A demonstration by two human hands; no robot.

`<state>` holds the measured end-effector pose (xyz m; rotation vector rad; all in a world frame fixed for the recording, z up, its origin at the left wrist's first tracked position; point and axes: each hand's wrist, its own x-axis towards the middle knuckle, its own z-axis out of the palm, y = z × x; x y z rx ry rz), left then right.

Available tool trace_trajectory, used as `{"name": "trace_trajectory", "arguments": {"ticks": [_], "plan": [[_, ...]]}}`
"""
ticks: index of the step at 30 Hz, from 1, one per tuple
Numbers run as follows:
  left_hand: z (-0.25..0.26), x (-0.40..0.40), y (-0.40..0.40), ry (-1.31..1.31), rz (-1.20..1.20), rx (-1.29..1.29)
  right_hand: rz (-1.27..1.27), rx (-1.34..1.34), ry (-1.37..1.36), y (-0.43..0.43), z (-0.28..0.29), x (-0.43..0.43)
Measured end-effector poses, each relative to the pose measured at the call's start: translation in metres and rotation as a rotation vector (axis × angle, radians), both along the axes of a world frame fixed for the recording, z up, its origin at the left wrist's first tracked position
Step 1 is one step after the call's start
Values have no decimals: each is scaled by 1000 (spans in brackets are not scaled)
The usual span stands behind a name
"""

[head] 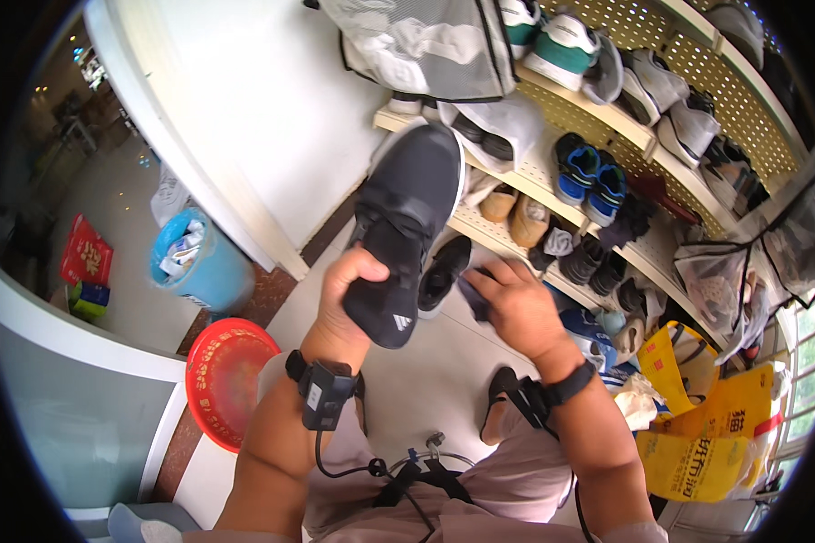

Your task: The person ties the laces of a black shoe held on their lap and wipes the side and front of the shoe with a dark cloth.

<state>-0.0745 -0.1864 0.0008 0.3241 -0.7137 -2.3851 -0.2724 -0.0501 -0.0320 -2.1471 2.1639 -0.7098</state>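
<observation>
My left hand (353, 285) grips a black Adidas sneaker (411, 183) with a white sole edge, the thumb lying over its heel end. The sneaker is raised in front of me, toe pointing away. To its right, my right hand (516, 305) is closed on a small dark piece, seemingly a cloth (474, 297); it is blurred and partly covered by the fingers. The cloth is apart from the sneaker. Another black shoe (446, 268) with a pale sole rests on the floor tiles between my hands, partly hidden by the raised sneaker.
Shoe shelves (509, 237) with several pairs run along the right, a mesh bag (428, 54) above them. Yellow bags (699, 461) lie at lower right. A red basin (227, 380) and a blue bin (207, 261) stand at left. Cables hang from my wrist devices.
</observation>
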Motion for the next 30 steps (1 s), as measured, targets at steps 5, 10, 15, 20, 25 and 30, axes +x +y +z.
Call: {"name": "trace_trajectory", "arguments": {"ticks": [5,10,15,20,25,30], "plan": [[-3,14,-5,-385,56,-278,-361,-410,-986,5,-6,-42],[-44,-15,4,-649,283,-1132,-445,-698,-798,-6,25,-7],[-42,-33,31,-621,559,-1675,49,-509,237,-16,36,28],[-36,-19,23,-657,480,-1834,-462,-708,-71,-18,9,-60],[-23,-23,25,-481,-81,-355,-442,-837,-297,-12,26,-33],[-4,-18,8,-39,-1,-27,72,-443,-548,-18,18,46]]}}
